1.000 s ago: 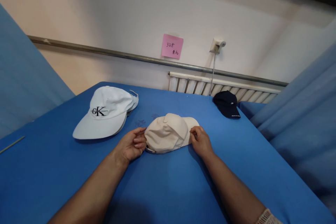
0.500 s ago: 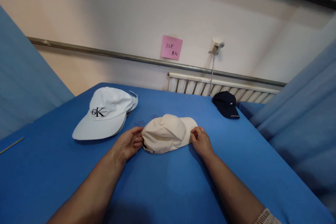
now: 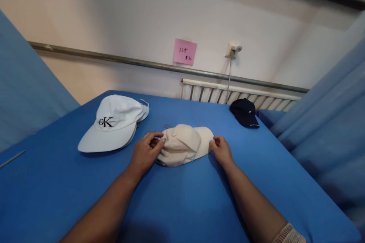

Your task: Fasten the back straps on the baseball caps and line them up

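A beige baseball cap [image 3: 182,144] lies on the blue-covered table [image 3: 182,201], crown to the left and brim to the right. My left hand [image 3: 144,153] is at the back of its crown, thumb and index finger curled together on the fabric; the other fingers are partly hidden. At the brim's right edge, my right hand [image 3: 222,150] pinches the cap between thumb and fingers. A larger white cap [image 3: 114,121] with black "CK" lettering sits to the left. Farther back on the right is a navy cap [image 3: 243,112] with small white marks.
Behind the table are a white radiator [image 3: 205,90], a metal rail [image 3: 128,59] and a plug in a socket [image 3: 233,50]. A pink note [image 3: 185,51] is on the wall. Blue curtains [image 3: 327,121] hang at both sides. A thin stick [image 3: 13,158] lies at the left edge.
My left hand has turned and come up from beside the cap's back, with its thumb now on the crown. The right hand stays at the brim with its fingers slightly shifted. The cap has barely moved.
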`<control>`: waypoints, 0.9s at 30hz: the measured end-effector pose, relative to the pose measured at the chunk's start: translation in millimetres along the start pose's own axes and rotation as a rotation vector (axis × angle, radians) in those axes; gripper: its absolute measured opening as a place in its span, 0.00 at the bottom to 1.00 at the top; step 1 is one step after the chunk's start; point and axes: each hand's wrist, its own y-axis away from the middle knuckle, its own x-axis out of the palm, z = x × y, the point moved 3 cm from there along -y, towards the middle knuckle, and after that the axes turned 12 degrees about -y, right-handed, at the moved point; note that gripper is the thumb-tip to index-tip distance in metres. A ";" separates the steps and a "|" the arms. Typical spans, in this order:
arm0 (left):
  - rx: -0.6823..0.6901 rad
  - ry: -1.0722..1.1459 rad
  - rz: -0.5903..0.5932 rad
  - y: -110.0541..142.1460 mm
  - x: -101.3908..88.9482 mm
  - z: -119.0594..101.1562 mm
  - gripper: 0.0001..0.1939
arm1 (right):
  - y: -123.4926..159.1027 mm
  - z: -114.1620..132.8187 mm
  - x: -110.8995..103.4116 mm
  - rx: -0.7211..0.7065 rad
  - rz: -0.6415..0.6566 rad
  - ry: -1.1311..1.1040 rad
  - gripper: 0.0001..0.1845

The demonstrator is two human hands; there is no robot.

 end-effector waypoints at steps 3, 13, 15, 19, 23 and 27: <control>-0.038 0.033 -0.072 0.6 -2.4 0.2 0.18 | -2.7 -1.7 -0.7 0.048 -0.021 -0.097 0.21; -0.155 0.196 -0.202 0.9 -4.3 7.4 0.14 | 5.8 10.9 -10.5 0.293 0.080 -0.403 0.12; -0.196 0.227 -0.211 -0.5 -4.2 12.9 0.16 | 7.6 11.5 -11.0 0.336 0.072 -0.471 0.13; -0.299 0.320 -0.125 -2.6 3.1 21.0 0.15 | 12.7 11.0 -9.6 0.407 0.040 -0.580 0.12; -0.424 0.518 0.048 1.2 21.7 18.8 0.13 | 26.2 12.0 -6.2 0.478 0.048 -0.651 0.09; -0.681 0.812 0.284 10.5 43.2 14.1 0.15 | 43.3 16.7 -1.4 0.564 0.076 -0.726 0.08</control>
